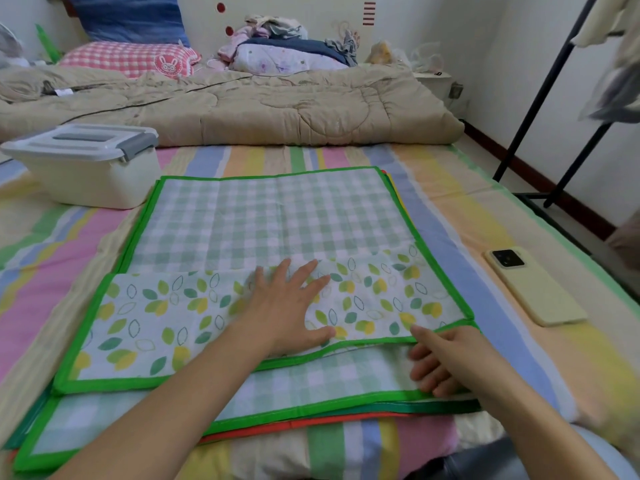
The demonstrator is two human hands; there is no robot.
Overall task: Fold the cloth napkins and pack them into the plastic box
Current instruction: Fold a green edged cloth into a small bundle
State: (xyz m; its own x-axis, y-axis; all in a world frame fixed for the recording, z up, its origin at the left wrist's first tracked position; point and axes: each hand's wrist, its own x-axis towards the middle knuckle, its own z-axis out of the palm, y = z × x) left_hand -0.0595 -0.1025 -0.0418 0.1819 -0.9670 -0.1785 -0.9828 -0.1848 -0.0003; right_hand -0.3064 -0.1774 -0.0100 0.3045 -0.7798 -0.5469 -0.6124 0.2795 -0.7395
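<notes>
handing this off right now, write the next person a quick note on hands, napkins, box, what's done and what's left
Left hand: flat, pressing the leaf-print flap of the top napkin.
Right hand: at the flap's near right edge, index finger out, other fingers curled; grip unclear.
Napkin stack: spread on the bed, with green and orange borders showing underneath.
Plastic box: far left, lid on.
Done: first fold begun.
Left: finish this napkin, fold the others, open the box, pack.
</notes>
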